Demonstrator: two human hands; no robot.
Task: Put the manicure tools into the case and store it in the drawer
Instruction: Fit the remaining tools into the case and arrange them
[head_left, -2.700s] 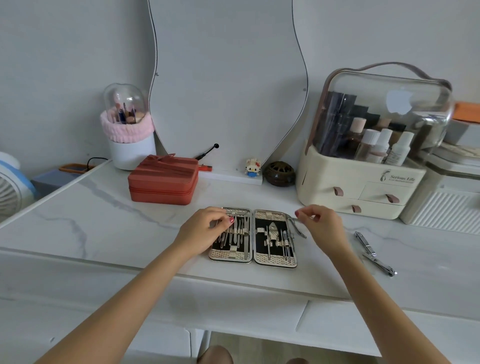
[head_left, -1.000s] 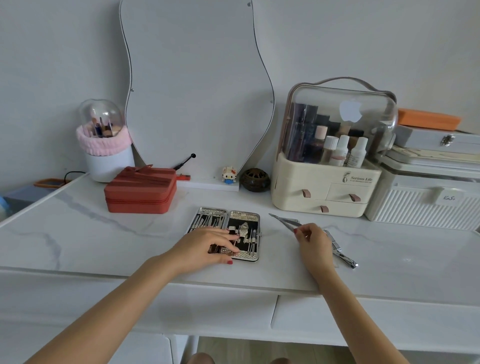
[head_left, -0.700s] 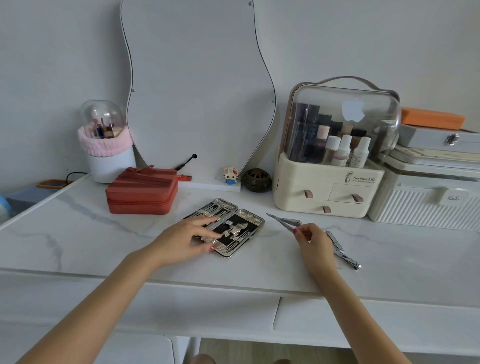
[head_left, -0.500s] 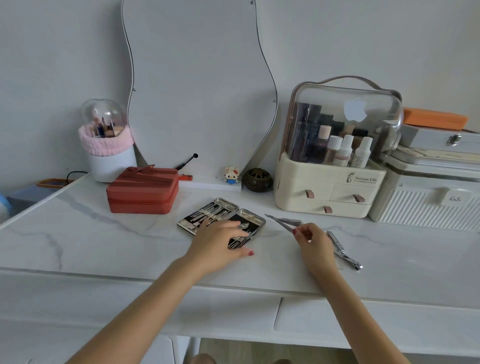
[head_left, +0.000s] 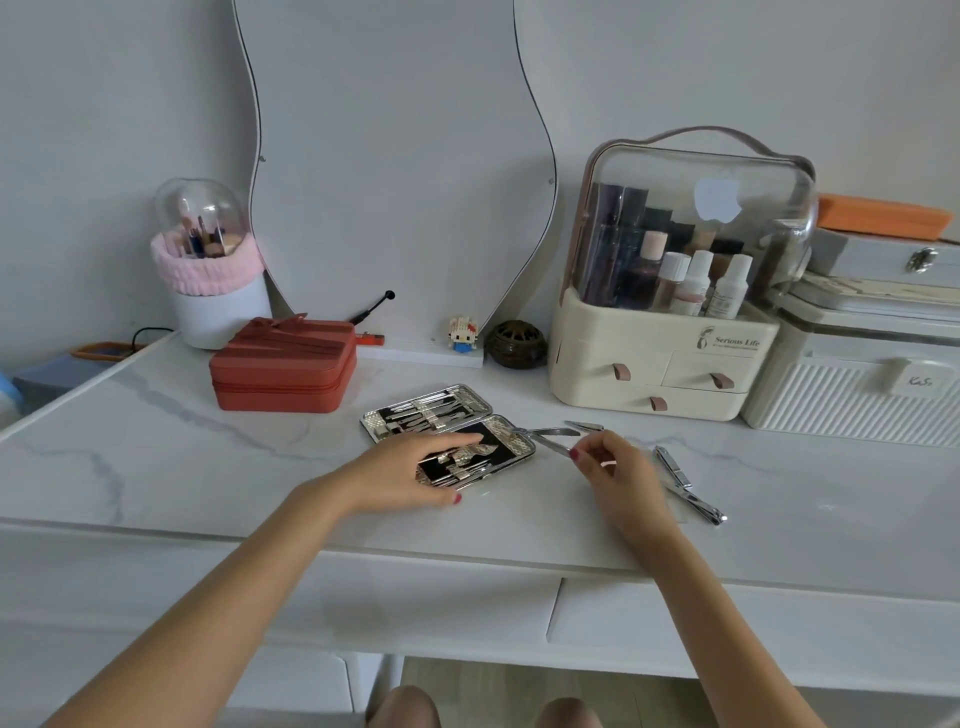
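Note:
The manicure case (head_left: 431, 415) lies open on the marble desk (head_left: 208, 457), turned at an angle, with several steel tools strapped inside. My left hand (head_left: 410, 475) rests flat on its nearer half, fingers straight. My right hand (head_left: 615, 470) pinches a slim steel tool (head_left: 550, 441) whose tip reaches the case's right edge. A second small tool (head_left: 584, 426) lies just behind it. Nail clippers (head_left: 685, 483) lie on the desk to the right of my right hand. A drawer front (head_left: 727, 618) sits below the desk edge.
A red zip box (head_left: 283, 366) stands left of the case. A cream cosmetics organiser (head_left: 660, 374) with small drawers and a white ribbed box (head_left: 852, 400) line the back right. A wavy mirror (head_left: 395, 171), brush holder (head_left: 208, 270) and small figurine (head_left: 461, 332) stand behind.
My left hand turned the open case clockwise and now lies on its nearer half. My right hand brought the slim tool's tip leftward to the case's edge.

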